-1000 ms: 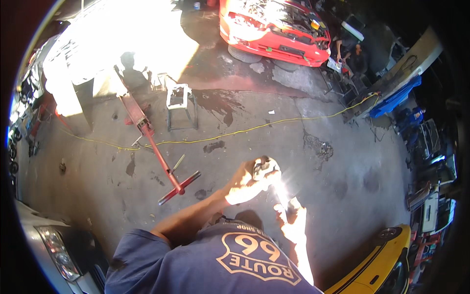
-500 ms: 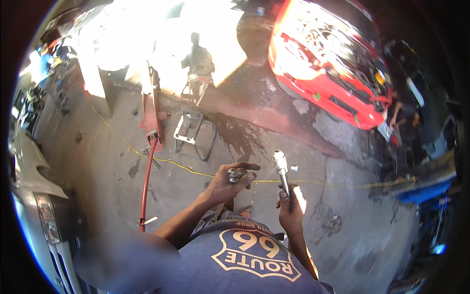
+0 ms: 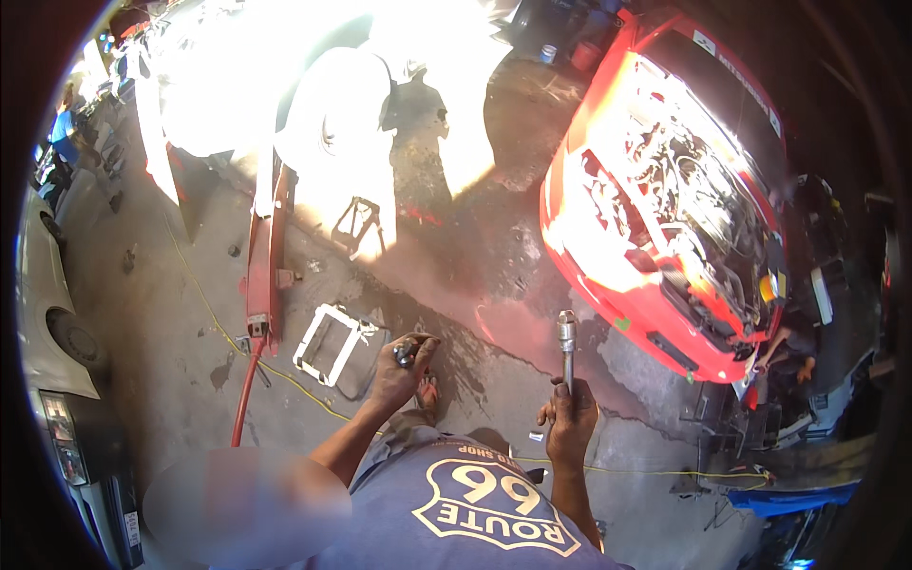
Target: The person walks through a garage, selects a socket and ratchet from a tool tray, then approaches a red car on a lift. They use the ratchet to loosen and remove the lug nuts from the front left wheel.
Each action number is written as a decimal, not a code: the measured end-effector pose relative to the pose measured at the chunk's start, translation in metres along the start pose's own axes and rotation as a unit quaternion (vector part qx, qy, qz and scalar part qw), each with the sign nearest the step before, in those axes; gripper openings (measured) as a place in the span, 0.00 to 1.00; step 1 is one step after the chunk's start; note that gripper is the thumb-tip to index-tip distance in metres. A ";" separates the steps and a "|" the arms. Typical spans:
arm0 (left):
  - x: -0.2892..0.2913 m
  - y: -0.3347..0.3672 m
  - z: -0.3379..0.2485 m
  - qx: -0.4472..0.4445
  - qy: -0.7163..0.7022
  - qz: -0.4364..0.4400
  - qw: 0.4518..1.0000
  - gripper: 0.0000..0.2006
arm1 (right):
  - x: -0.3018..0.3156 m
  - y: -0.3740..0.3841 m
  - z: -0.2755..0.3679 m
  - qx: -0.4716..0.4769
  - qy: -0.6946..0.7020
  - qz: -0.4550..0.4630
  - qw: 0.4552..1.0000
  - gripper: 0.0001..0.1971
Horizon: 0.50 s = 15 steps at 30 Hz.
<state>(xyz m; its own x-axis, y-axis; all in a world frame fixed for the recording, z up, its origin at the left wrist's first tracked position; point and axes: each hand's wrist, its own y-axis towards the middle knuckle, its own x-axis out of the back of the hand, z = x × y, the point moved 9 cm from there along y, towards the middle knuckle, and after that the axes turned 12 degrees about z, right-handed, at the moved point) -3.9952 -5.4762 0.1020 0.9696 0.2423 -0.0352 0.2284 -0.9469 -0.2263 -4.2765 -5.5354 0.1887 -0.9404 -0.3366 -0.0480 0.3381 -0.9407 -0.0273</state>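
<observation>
My right hand [image 3: 570, 418] is closed round the lower part of a socket wrench [image 3: 568, 351]. The tool points away from me, with a bright metal socket at its far end. In my left hand [image 3: 391, 380], fingers curled, are small round metal pieces [image 3: 406, 354]; their exact kind and number are partly hidden by the fingers. Both hands are held apart in front of my body, above the floor. Just beyond my left hand, a low frame [image 3: 318, 347] with white and dark bars lies on the ground.
A red floor jack [image 3: 266, 247] with a long handle [image 3: 249, 394] extends toward a glaring, sunlit wheel. Near it stands a jack stand [image 3: 357, 226]. A red car [image 3: 579, 256] with exposed engine is ahead right, a silver car [image 3: 43, 275] left. A yellow cable [image 3: 302, 388] crosses the floor.
The view has moved ahead: the low frame and the cable now appear closer to me, and the jack stand shows more plainly. Both hands keep hold of their metal items.
</observation>
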 end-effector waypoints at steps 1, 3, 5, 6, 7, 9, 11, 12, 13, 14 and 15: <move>0.002 0.027 -0.014 -0.013 0.021 0.005 1.000 0.13 | 0.001 0.030 0.002 -0.005 -0.023 0.002 1.000 0.07; 0.003 0.083 -0.032 -0.023 0.000 0.029 0.999 0.14 | -0.001 0.089 -0.001 -0.008 -0.031 0.010 0.999 0.08; 0.008 0.140 -0.043 -0.033 -0.015 0.047 0.998 0.15 | -0.007 0.153 -0.007 -0.007 0.003 0.024 1.000 0.08; 0.013 0.165 -0.045 -0.030 -0.013 0.041 0.999 0.15 | -0.010 0.185 -0.011 -0.011 0.007 0.032 0.999 0.08; 0.021 0.196 -0.048 -0.032 -0.007 0.034 0.999 0.14 | -0.014 0.225 -0.015 -0.007 0.016 0.042 0.999 0.09; 0.037 0.244 -0.047 -0.014 0.011 0.010 1.000 0.14 | -0.026 0.293 -0.023 -0.014 0.039 0.062 0.997 0.09; 0.056 0.281 -0.050 -0.015 0.009 -0.039 0.999 0.11 | -0.041 0.368 -0.028 -0.014 0.064 0.093 0.994 0.09; 0.071 0.305 -0.057 -0.026 0.017 -0.067 0.997 0.10 | -0.052 0.414 -0.028 -0.014 0.066 0.115 0.991 0.09; 0.084 0.322 -0.061 -0.038 -0.008 -0.090 0.995 0.09 | -0.064 0.445 -0.031 -0.024 0.067 0.131 0.989 0.09; 0.095 0.334 -0.062 -0.030 -0.014 -0.128 0.991 0.10 | -0.073 0.477 -0.031 -0.030 0.067 0.152 0.986 0.09; 0.112 0.357 -0.069 -0.036 -0.019 -0.168 0.985 0.11 | -0.084 0.514 -0.038 -0.072 0.077 0.152 0.983 0.09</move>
<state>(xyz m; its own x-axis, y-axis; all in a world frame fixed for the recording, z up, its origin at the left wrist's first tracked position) -3.7992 -5.8020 0.0847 0.8340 0.5518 -0.0070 0.5436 -0.8236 -0.1618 -4.0222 -5.9892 0.1408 -0.7822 -0.5806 -0.2258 0.6148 -0.7780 -0.1291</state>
